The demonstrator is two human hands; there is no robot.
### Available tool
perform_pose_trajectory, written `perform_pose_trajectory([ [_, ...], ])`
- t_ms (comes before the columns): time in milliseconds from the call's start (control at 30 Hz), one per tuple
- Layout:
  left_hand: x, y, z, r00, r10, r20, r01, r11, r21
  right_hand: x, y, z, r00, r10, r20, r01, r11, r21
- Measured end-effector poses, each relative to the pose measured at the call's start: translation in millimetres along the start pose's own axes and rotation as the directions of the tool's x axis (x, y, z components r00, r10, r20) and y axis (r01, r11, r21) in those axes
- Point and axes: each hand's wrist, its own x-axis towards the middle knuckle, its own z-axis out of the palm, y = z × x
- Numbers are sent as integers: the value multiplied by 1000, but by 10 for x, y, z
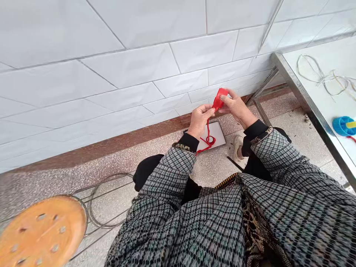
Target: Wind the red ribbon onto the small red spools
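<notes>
We are seated facing a white tiled wall, both arms stretched out over our knees, and our two hands meet around a small red piece held up in the air in front of the wall's brown skirting. Our right hand pinches the red piece at its upper end between thumb and fingertips, a narrow grip closed on it; our left hand closes on its lower edge, where a red cord leaves the piece and hangs down, ending in a small loop and tangle just above a white flat board lying on the floor. The cord's lower end seems to brush our left cuff, though we cannot tell whether it truly touches. At the near left stands an orange stool with holes in its seat, and wire hoops lie on the floor beside it. On the right runs a metal-edged table carrying pale loose strands and a blue round thing. As we judge it, the main risk lies in the dangling cord: its loose loop could snag on the sleeve or knot on itself if we pull, and with only fingertips pinching the piece, a tug from below could slip it out of our hold and drop it to the floor.
</notes>
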Motion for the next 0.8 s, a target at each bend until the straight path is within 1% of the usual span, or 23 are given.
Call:
perform_pose_trajectory([
  [100,-10,-28,14,997,-33,71,32,999,10,33,20,-21,1000,-3,-5,3,1000,6],
  [200,-9,-66,15,997,-8,75,7,1000,17,44,25,-8,1000,9,-28,-9,1000,3],
  [300,5,-110,11,995,89,36,-91,995,37,41,21,20,998,31,-60,-32,999,-11],
  [433,4,-142,16,964,264,0,-262,956,129,37,20,46,994,63,-93,-66,998,-22],
  [500,-18,-136,18,957,291,-18,-281,938,205,31,10,59,991,75,-111,-79,997,-25],
  [567,-50,-119,15,964,265,-1,-256,930,265,23,-11,75,987,84,-139,-89,996,-29],
  [633,-79,-101,8,975,210,69,-221,936,273,13,-37,91,983,84,-161,-89,996,-22],
  [733,-107,-78,-8,973,100,207,-155,951,269,6,-64,100,980,71,-184,-71,997,3],
  [800,-123,-64,-18,970,33,241,-99,958,269,12,-65,87,979,62,-194,-58,998,27],
])
